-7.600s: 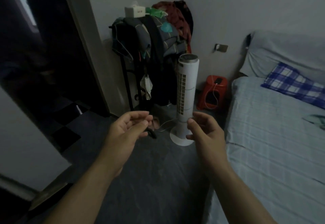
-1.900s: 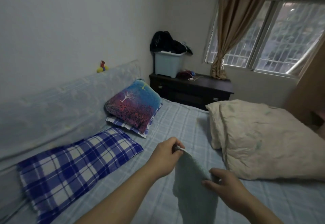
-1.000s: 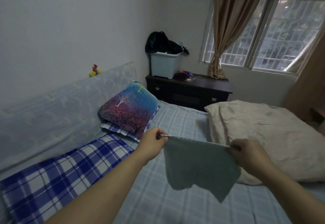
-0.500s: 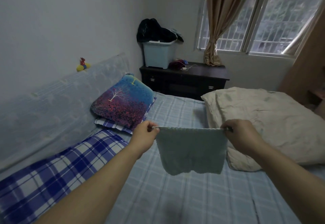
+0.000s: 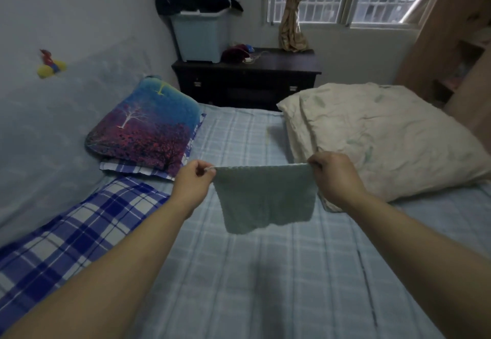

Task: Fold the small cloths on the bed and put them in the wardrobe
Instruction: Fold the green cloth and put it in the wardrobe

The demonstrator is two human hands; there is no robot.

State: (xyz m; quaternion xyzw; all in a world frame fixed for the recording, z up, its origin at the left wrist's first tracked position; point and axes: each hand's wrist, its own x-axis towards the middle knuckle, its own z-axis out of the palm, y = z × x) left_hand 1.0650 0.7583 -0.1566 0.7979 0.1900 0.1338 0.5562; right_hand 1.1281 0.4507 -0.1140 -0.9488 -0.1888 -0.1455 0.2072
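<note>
A small pale green cloth (image 5: 265,197) hangs spread flat in the air above the bed (image 5: 255,280). My left hand (image 5: 192,181) pinches its top left corner. My right hand (image 5: 333,176) pinches its top right corner. The top edge is stretched straight between them and the lower edge hangs free, just above the checked blue sheet. A brown wooden wardrobe (image 5: 457,46) stands at the far right, only partly in view.
A blue plaid pillow (image 5: 66,237) lies at the left and a blue-purple tree-print pillow (image 5: 148,128) behind it. A cream duvet (image 5: 377,136) is bunched at the right. A dark cabinet (image 5: 247,78) with a light blue bin (image 5: 202,35) stands beyond the bed.
I turned from the doorway to the bed, picked up the cloth and pulled it out flat between both hands. In the last half second the view tipped down and the hands stayed apart.
</note>
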